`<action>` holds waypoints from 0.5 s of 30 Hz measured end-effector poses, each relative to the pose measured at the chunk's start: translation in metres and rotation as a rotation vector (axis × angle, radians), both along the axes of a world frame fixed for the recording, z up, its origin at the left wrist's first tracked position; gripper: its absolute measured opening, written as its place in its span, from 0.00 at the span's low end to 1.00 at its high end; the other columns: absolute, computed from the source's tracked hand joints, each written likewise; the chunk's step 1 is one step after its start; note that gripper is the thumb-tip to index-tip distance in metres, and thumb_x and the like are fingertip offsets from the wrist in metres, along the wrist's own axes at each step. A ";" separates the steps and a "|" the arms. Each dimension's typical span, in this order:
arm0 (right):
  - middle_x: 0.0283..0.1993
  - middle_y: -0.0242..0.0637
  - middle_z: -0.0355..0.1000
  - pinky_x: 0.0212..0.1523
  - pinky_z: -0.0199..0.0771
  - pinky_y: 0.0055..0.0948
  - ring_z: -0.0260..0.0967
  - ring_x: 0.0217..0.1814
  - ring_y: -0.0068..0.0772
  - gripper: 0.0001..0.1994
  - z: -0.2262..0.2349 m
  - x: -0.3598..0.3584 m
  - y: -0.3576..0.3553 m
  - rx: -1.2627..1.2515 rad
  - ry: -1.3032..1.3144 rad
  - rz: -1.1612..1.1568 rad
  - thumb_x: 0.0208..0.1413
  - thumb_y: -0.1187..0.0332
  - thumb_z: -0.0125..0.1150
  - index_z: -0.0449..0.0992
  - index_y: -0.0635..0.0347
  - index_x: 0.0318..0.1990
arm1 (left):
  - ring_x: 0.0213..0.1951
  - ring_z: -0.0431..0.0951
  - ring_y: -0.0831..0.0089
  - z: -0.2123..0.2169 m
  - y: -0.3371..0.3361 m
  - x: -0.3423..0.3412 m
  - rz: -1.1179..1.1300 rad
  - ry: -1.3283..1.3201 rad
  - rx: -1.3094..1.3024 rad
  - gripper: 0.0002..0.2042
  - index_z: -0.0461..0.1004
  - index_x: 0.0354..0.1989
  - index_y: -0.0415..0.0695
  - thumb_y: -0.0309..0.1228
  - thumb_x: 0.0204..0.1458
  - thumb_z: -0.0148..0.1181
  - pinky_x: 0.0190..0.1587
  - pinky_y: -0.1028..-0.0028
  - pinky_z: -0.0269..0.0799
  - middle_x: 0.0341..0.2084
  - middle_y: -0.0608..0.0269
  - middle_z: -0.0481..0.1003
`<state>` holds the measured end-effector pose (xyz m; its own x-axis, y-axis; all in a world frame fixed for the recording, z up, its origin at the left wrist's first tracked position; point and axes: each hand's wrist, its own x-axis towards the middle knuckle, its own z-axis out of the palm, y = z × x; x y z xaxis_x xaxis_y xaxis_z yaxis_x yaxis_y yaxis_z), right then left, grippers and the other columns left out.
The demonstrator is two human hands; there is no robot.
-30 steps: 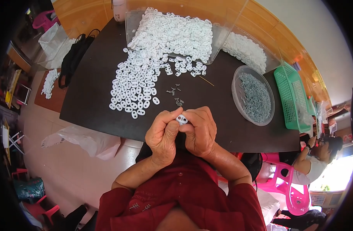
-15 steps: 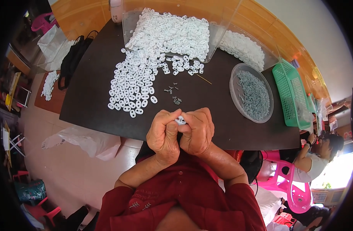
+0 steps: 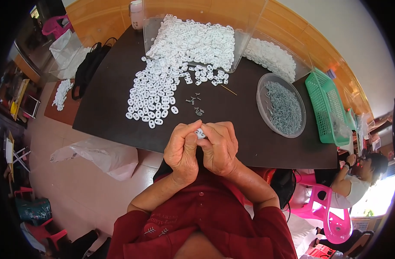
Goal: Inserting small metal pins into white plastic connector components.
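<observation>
Just over the table's near edge, my left hand (image 3: 181, 149) and my right hand (image 3: 220, 146) meet with bent fingers. Both grip one small white oval plastic piece with holes (image 3: 200, 134) between thumbs and fingertips. Part of it is covered by the fingers; whether a screw sits in it, I cannot tell. Beyond my hands lie several loose small grey screws (image 3: 199, 112). Many similar white two-hole pieces (image 3: 151, 99) are spread over the table to the left of the screws, their holes facing up.
A clear bin (image 3: 238, 56) heaped with white pieces lies at the back, spilling onto the dark table (image 3: 236, 116). Right of it are a round tub (image 3: 261, 108) of screws and a green basket (image 3: 324, 101). A thin stick (image 3: 228, 90) lies mid-table. Another person (image 3: 350, 185) sits at right.
The view has shifted slightly, so the table's things appear a little lower and, on the left, further right. Both hands keep hold of the white piece, which looks slightly turned.
</observation>
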<state>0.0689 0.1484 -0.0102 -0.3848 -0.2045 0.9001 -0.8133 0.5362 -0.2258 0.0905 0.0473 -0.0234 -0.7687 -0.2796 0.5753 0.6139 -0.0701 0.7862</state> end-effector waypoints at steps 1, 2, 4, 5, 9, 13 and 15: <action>0.32 0.41 0.70 0.31 0.67 0.31 0.67 0.31 0.39 0.12 0.002 0.001 0.002 0.002 0.002 -0.001 0.49 0.75 0.61 0.70 0.68 0.42 | 0.31 0.65 0.82 0.000 0.000 0.000 -0.030 -0.005 0.003 0.11 0.72 0.43 0.33 0.28 0.59 0.48 0.34 0.83 0.60 0.31 0.66 0.70; 0.33 0.41 0.71 0.31 0.67 0.31 0.67 0.31 0.38 0.12 0.005 0.002 0.004 0.002 -0.019 0.000 0.48 0.76 0.61 0.70 0.68 0.41 | 0.31 0.65 0.82 0.002 0.000 0.000 -0.034 -0.002 0.006 0.11 0.72 0.43 0.33 0.28 0.59 0.48 0.34 0.83 0.60 0.31 0.66 0.70; 0.33 0.42 0.71 0.31 0.68 0.31 0.67 0.31 0.38 0.12 0.009 0.001 0.010 0.012 -0.024 -0.016 0.47 0.77 0.62 0.70 0.68 0.40 | 0.36 0.68 0.81 0.008 0.004 -0.001 -0.078 -0.081 -0.003 0.11 0.70 0.46 0.33 0.26 0.59 0.48 0.39 0.83 0.63 0.37 0.62 0.72; 0.33 0.41 0.71 0.30 0.68 0.30 0.67 0.31 0.38 0.12 0.009 0.000 0.011 -0.024 -0.042 -0.001 0.45 0.80 0.62 0.71 0.68 0.39 | 0.36 0.68 0.81 0.010 0.006 -0.001 -0.095 -0.065 0.004 0.11 0.70 0.46 0.33 0.26 0.59 0.48 0.39 0.83 0.63 0.37 0.62 0.72; 0.32 0.40 0.72 0.29 0.67 0.28 0.67 0.29 0.35 0.12 0.009 -0.005 0.024 -0.123 -0.152 0.016 0.41 0.84 0.61 0.72 0.66 0.36 | 0.37 0.70 0.80 0.010 0.010 -0.004 -0.261 -0.228 0.231 0.15 0.65 0.52 0.31 0.25 0.58 0.49 0.41 0.81 0.66 0.38 0.58 0.74; 0.29 0.38 0.70 0.28 0.65 0.25 0.66 0.27 0.31 0.09 0.022 -0.016 0.050 -0.133 -0.323 -0.104 0.42 0.82 0.62 0.73 0.64 0.33 | 0.30 0.71 0.78 0.001 0.007 -0.011 -0.356 -0.307 0.212 0.20 0.60 0.55 0.33 0.28 0.57 0.51 0.36 0.80 0.68 0.32 0.57 0.75; 0.27 0.36 0.69 0.28 0.65 0.23 0.65 0.26 0.26 0.06 0.035 -0.040 0.075 -0.079 -0.250 -0.241 0.45 0.79 0.62 0.74 0.64 0.32 | 0.31 0.72 0.78 -0.004 0.001 -0.014 -0.349 -0.369 0.150 0.18 0.62 0.53 0.33 0.30 0.57 0.52 0.35 0.80 0.68 0.32 0.57 0.75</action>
<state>0.0287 0.2233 0.0246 -0.6241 -0.0143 0.7812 -0.5794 0.6792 -0.4505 0.0764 0.0480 -0.0274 -0.9746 -0.0291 0.2220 0.2180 -0.3493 0.9113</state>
